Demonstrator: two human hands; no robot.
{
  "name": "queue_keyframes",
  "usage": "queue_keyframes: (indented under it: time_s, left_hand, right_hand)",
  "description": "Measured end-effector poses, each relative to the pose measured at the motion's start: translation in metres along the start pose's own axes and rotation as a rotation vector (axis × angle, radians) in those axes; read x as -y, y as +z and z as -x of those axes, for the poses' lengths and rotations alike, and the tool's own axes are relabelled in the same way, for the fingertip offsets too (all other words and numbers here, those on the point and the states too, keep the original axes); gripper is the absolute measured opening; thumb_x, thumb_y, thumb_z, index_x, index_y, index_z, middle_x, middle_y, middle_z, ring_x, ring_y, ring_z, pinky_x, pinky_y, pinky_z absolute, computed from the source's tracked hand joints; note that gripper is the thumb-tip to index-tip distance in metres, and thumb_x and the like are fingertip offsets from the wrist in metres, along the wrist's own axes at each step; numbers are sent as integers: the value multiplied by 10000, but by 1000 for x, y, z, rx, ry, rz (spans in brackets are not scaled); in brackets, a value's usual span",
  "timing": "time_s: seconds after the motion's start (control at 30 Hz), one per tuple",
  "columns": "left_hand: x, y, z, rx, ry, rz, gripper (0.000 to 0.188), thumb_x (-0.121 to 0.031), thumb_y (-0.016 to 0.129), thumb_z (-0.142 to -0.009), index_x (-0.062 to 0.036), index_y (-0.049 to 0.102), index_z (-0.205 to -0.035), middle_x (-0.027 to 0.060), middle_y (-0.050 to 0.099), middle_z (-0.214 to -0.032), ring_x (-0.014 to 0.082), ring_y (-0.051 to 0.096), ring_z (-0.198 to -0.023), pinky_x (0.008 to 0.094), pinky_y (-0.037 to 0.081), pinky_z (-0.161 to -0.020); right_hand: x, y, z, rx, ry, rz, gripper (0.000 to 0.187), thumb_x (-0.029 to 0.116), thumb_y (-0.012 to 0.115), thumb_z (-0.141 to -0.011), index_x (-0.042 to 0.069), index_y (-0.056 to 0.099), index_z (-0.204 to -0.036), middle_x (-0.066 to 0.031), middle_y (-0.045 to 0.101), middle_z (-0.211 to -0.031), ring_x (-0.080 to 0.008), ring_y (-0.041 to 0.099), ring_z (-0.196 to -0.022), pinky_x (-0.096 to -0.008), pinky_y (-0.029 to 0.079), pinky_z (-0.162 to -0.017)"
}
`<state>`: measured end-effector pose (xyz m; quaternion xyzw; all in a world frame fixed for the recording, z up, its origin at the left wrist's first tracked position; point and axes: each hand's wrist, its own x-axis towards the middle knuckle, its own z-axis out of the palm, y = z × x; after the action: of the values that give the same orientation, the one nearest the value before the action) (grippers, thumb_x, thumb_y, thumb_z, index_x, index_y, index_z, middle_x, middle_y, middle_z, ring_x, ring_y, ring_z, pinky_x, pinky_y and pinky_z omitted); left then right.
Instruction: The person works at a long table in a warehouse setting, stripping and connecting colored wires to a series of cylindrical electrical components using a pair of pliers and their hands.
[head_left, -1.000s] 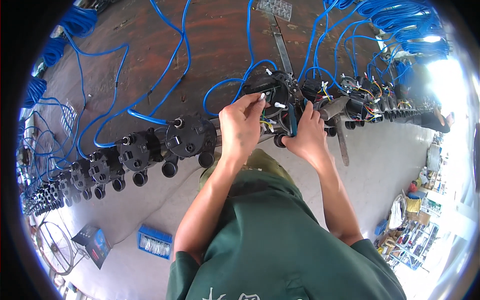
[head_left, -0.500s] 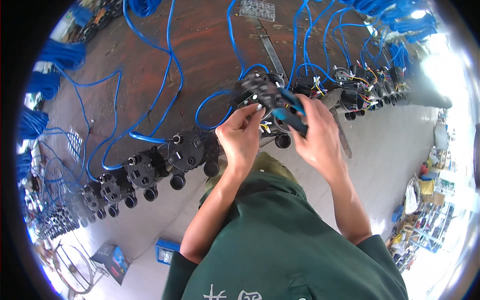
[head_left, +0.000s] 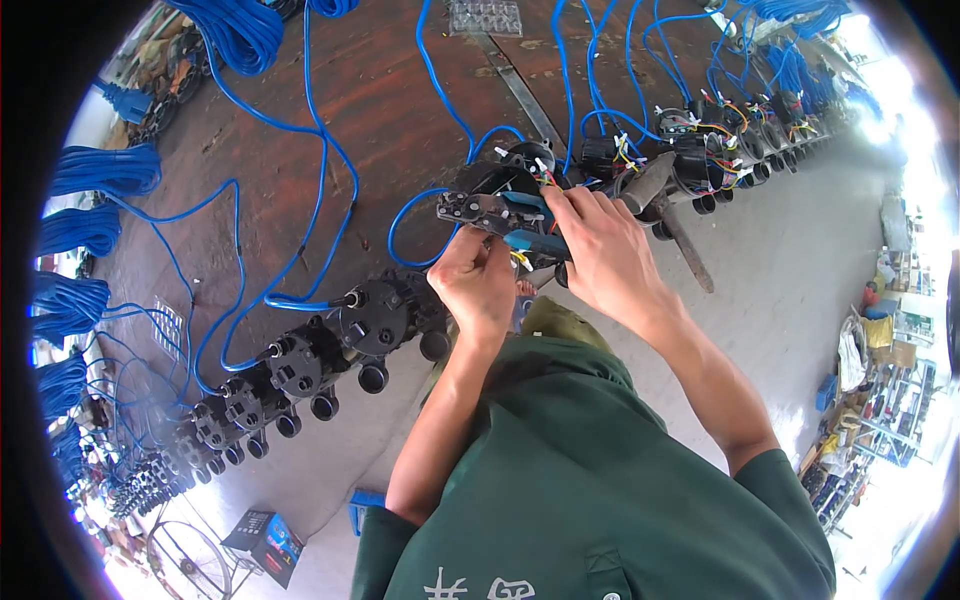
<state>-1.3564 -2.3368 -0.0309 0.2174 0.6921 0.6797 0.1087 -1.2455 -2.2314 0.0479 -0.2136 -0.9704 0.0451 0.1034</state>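
Pliers with blue-covered handles and a dark metal head, a crimping tool (head_left: pixel 505 215), sit clamped in the right hand (head_left: pixel 600 250), whose fingers wrap over the handles while the flat head points left above the edge of the brown wooden table (head_left: pixel 400 100). The left hand (head_left: pixel 478 283) is closed just below the tool, its fingertips pinched together on thin coloured wire ends (head_left: pixel 522 260) with yellow and white tips; what exactly lies between the fingertips is too small to tell. Just behind the tool sits a round black plastic housing (head_left: pixel 520 165) with red, green and white wires sticking up from it, and a blue cable (head_left: pixel 415 205) loops out from it across the table. Both forearms come up from the lower edge, out of the short sleeves of a green shirt (head_left: pixel 590 490). To the left, along the table's edge, stands a row of black plastic housings with short round pipe stubs (head_left: pixel 330 340), each fed by its own blue cable. To the right another row of black housings with loose coloured wires (head_left: pixel 720 150) runs toward the bright far end. Coils of blue cable (head_left: pixel 100 175) lie stacked at the table's left side. On the grey concrete floor (head_left: pixel 780 270) below stands a small blue box (head_left: pixel 265 535).
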Motion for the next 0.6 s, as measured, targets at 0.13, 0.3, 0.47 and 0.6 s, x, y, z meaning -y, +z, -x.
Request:
queue_keyframes:
  time_s: [0.13,0.3,0.47,0.6]
  left_hand:
    - [6,2,1,-15,-71,7,118,65,683,-828,3,751,-902,-18,460,-563,41,382,-557,242,342,-526]
    - [5,1,-2,0,-100,21,45,52,709,-844,41,739,-876,-62,480,-613,15,391,-597,219,338,-523]
    - [5,-2,-2,8,-94,6,34,40,723,-840,48,735,-871,-61,494,-609,15,395,-595,220,338,-522]
    - [6,-2,-2,-16,-74,13,76,34,718,-803,24,745,-873,-22,486,-546,30,392,-543,245,351,-504]
  right_hand:
    - [-3,3,-1,13,-9,0,612,12,763,-710,-18,580,-1293,-129,645,-1070,-290,655,-1001,-402,526,-875]
    - [-3,6,-3,2,-21,7,542,10,743,-733,-4,600,-1255,-114,654,-1041,-277,664,-975,-395,534,-858]
    - [-4,7,-4,-54,-34,35,440,6,719,-771,21,627,-1201,-94,665,-967,-263,679,-912,-378,546,-797]
    - [-5,12,-7,-56,-36,26,396,7,719,-773,31,633,-1158,-89,665,-917,-267,684,-872,-383,554,-781]
